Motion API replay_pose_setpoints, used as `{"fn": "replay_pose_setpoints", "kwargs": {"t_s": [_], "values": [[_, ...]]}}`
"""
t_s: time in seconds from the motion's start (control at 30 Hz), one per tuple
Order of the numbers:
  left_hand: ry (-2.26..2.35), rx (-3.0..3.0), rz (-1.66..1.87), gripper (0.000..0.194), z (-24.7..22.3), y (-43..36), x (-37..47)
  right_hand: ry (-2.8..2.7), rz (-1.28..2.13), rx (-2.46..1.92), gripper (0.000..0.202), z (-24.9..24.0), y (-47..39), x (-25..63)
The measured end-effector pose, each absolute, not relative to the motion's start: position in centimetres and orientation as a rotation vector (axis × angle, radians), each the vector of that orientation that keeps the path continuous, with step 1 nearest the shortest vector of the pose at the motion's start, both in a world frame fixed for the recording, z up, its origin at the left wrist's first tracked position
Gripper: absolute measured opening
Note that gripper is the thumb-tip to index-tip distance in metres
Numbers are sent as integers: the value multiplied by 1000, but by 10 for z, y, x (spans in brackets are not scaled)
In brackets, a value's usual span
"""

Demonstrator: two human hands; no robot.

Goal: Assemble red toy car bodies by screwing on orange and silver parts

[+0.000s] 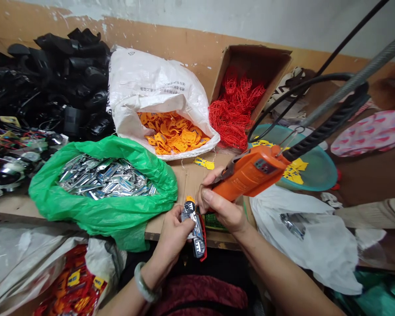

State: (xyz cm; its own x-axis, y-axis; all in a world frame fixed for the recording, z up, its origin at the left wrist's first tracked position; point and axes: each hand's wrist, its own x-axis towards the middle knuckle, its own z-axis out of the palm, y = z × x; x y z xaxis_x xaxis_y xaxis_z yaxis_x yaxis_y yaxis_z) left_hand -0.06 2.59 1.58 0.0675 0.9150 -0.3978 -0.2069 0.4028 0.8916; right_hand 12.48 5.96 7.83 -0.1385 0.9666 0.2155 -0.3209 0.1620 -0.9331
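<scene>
My left hand [177,231] is closed around a small grey toy-like part [195,226] that has an orange tip and a red strip along its right side. Wrapped round an orange power screwdriver [250,173] is my right hand [222,204]. The screwdriver slants down to the left, its lower end hidden behind my right fingers beside the top of the grey part. A black cable and a grey spring-like cord run from its upper end to the top right.
A green bag [154,164] of silvery parts lies left; a white sack [158,83] of orange pieces stands behind. Farther right are a cardboard box [279,55] with red netted pieces, a teal basin [325,169] with yellow pieces and a white bag [325,232]. Black parts [69,83] pile up back left.
</scene>
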Motion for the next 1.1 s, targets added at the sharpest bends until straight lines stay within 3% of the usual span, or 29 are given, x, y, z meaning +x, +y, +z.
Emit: {"fn": "replay_pose_setpoints", "kwargs": {"t_s": [0.43, 0.6, 0.8, 1.1], "values": [[1201, 811, 942, 19, 13, 25, 1, -1389, 1157, -846, 18, 95, 57, 122], [1184, 744, 924, 20, 16, 23, -5, -1134, 1280, -686, 24, 77, 58, 134], [1185, 663, 1001, 20, 19, 27, -14, -1065, 995, -817, 19, 54, 62, 174], [1201, 650, 1046, 19, 8, 35, -11, -1042, 988, -858, 20, 30, 56, 184]]}}
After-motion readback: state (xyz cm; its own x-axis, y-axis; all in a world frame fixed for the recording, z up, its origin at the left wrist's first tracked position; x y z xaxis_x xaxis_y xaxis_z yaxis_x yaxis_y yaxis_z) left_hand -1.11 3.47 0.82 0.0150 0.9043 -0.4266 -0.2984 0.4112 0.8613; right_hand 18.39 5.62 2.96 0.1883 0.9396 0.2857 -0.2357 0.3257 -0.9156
